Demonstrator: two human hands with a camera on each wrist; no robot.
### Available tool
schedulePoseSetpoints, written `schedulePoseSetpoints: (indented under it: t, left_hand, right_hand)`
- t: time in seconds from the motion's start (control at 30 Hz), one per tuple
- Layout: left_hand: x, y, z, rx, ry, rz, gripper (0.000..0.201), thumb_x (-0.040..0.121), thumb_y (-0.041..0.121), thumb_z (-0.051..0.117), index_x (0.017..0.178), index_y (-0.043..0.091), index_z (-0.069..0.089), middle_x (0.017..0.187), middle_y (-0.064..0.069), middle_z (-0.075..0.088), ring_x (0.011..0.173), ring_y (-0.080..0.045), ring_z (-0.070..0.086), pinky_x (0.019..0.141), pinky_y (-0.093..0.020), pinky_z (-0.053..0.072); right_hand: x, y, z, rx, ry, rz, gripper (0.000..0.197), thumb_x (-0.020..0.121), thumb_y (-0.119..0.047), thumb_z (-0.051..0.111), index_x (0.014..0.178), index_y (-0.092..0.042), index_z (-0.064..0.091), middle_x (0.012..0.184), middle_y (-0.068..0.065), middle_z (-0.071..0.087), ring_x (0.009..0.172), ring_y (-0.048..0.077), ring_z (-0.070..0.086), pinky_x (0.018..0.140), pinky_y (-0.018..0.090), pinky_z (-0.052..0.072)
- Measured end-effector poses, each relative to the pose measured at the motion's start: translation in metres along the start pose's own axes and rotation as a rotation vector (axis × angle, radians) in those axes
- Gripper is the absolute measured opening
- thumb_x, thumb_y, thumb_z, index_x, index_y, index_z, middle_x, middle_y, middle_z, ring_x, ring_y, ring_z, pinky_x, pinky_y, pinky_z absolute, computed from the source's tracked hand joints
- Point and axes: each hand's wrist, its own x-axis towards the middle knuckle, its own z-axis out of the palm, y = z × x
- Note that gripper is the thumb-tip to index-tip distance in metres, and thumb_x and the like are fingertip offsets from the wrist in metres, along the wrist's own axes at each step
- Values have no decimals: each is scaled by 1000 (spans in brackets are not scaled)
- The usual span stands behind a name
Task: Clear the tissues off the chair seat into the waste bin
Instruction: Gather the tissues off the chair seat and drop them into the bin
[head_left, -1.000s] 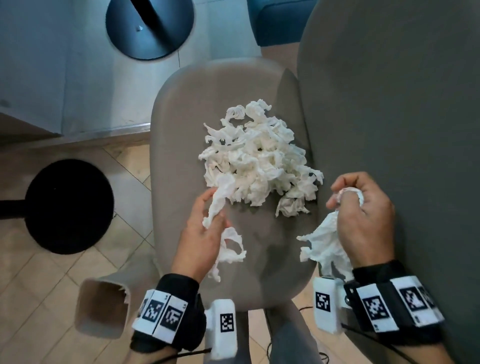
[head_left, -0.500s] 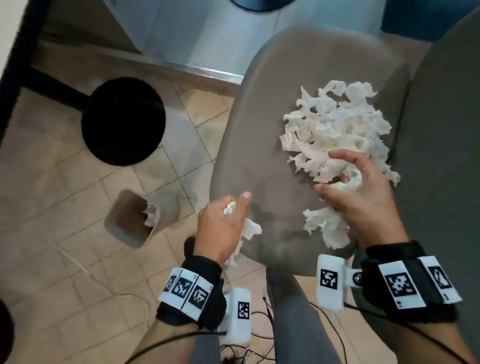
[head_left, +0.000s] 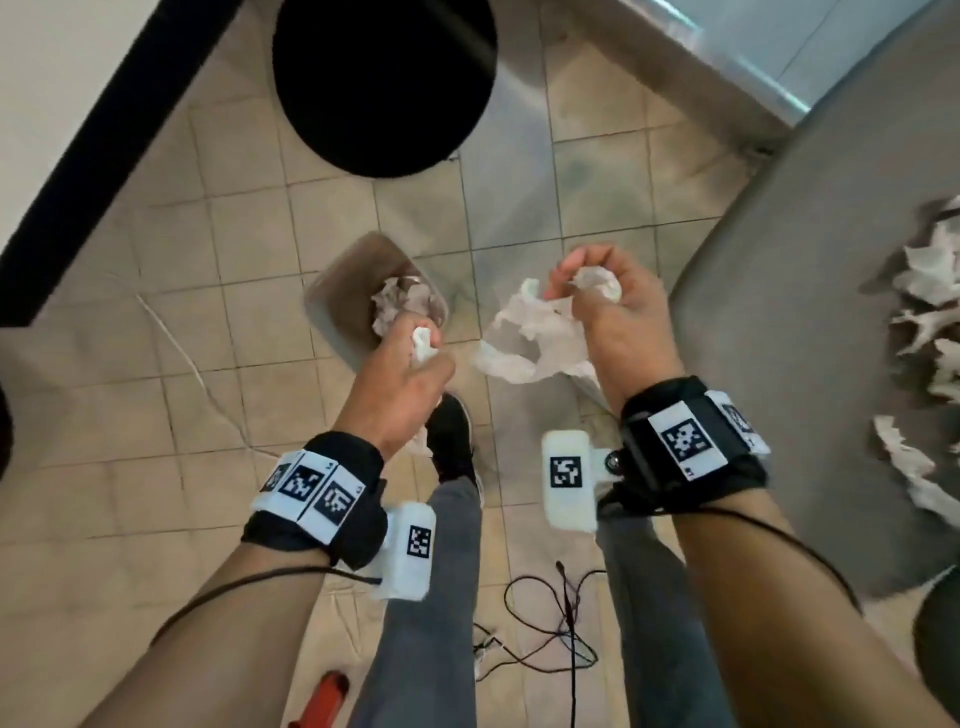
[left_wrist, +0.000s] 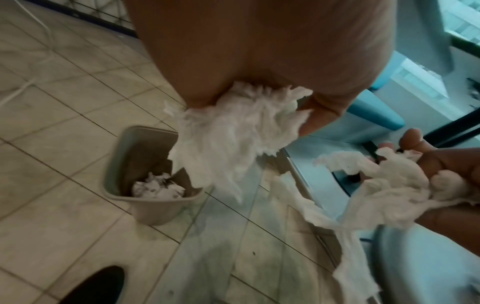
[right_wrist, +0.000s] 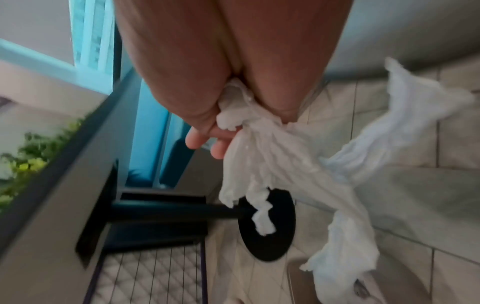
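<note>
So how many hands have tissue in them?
2. The left hand grips a crumpled white tissue above the small grey waste bin; the right hand grips another beside it.

left hand (head_left: 400, 382) gripping tissue wad (head_left: 423, 347) over waste bin (head_left: 332, 291)

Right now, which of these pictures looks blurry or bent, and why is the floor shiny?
Head view: straight tile lines bow with the wide lens, and the tissues on the chair seat smear at the right edge. Left wrist view: the tissue in the left hand is soft with blur, while the waste bin stays fairly sharp; window light glares off the tiles. Right wrist view: blurriest overall, tilted.
</note>
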Motion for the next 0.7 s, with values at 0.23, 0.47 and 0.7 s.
schedulePoseSetpoints:
  t: [0.23,0.47,0.7]
  left_hand:
    - [88,-85,-56,37,25,-9,40,83,-8,50,113,18,43,95,6,46,79,-5,45,60,-15,35]
    - [184,-143,-46,76,195,78,42,85,5,59,125,9,46,113,4,50,91,4,52,69,-3,40]
    - [232,-195,-33,181,-5,-52,81,74,13,79,143,26,39,139,-1,52,124,-21,54,106,-40,45]
  right_hand:
    - [84,67,146,-38,-22,-45,32,80,12,38,75,-15,54,66,-3,52,55,7,47,57,18,41]
    - [147,144,215,-85,-118,91,12,73,-27,50,77,-29,61,85,0,68,82,24,65,83,47,56]
    - [172,210,209,-223,-376,319,41,86,-23,60,128,-24,59,134,7,58,112,18,59,93,29,50]
